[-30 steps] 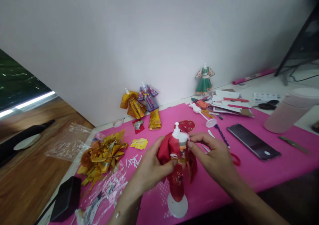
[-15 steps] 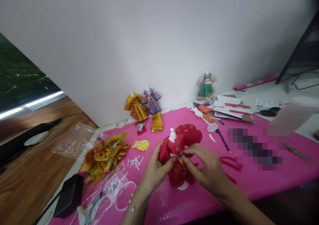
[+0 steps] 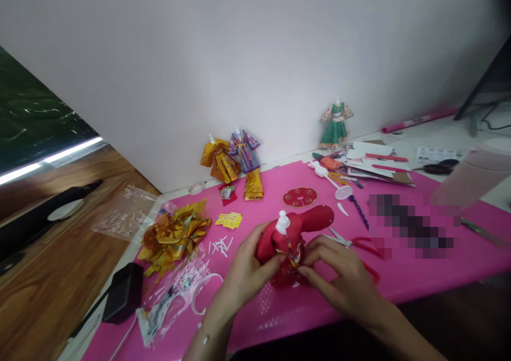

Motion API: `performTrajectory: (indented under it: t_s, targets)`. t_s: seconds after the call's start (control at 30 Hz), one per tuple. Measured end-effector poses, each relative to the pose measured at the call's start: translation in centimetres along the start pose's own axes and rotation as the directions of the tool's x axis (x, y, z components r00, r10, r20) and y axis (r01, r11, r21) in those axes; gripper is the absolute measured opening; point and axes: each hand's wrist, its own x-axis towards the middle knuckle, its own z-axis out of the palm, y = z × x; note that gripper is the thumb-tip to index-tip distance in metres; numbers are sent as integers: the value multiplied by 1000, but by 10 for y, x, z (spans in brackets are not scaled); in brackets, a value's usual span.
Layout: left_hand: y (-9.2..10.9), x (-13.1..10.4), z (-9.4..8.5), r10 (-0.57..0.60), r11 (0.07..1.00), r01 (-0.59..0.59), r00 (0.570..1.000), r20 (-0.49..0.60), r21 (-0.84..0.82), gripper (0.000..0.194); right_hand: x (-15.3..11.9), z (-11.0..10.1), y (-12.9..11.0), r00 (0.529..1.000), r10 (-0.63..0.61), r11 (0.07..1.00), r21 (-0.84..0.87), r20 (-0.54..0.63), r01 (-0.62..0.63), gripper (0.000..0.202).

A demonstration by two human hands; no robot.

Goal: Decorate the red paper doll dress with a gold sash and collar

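Note:
A small white doll form [image 3: 282, 221] wears a red dress [image 3: 288, 239] with a long red sleeve reaching to the right. My left hand [image 3: 255, 265] is closed on the dress from the left, its thumb across the waist. On the right side, my right hand [image 3: 333, 268] has its fingertips bent at the waist, touching the front of the dress. Between the hands, a yellow and white piece shows at the waist, too small to make out. Behind the doll lies a red scalloped piece [image 3: 300, 197] with a gold edge.
Red-handled scissors [image 3: 361, 244] lie right of the hands. Gold ribbon scraps [image 3: 175, 236], a tape ring [image 3: 205, 294] and a black box [image 3: 123, 293] are at the left. Dressed forms [image 3: 244, 150] lean on the wall; a translucent bottle [image 3: 475, 174] stands at the right.
The view has shifted slightly. My right hand has moved a little down and away from the waist's upper part, and the red scalloped piece and scissors show more fully.

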Motion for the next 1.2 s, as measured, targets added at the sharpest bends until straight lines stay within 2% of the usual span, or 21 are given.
performTrajectory:
  t_s: [0.13,0.3,0.53,0.7,0.87,1.07,1.2]
  targets:
    - [5,-5,-2,-35,999,35,999,0,-10,50,-3,-5,-9,999,36,998,46,11,-36,10]
    - [10,-5,-10,-62,998,62,995,82,5,55,-4,-12,-15,999,33,996,77,19,-35,11]
    - [12,-5,-16,-51,989,36,993,105,141,55,-6,-8,-15,983,-163,986,-41,-84,161,10]
    - [10,-6,-19,-26,989,9,993,115,146,54,-1,-4,-17,968,-226,974,-34,-106,224,16]
    - [9,-5,-19,-29,992,13,991,128,125,54,0,1,-10,981,-162,987,4,-111,164,16]
    - [9,1,-21,0,989,-17,994,111,150,42,0,5,-5,994,26,991,131,-111,-12,14]
    - [3,2,-23,-16,989,2,995,94,145,43,2,7,-4,987,108,985,149,-119,-90,14]
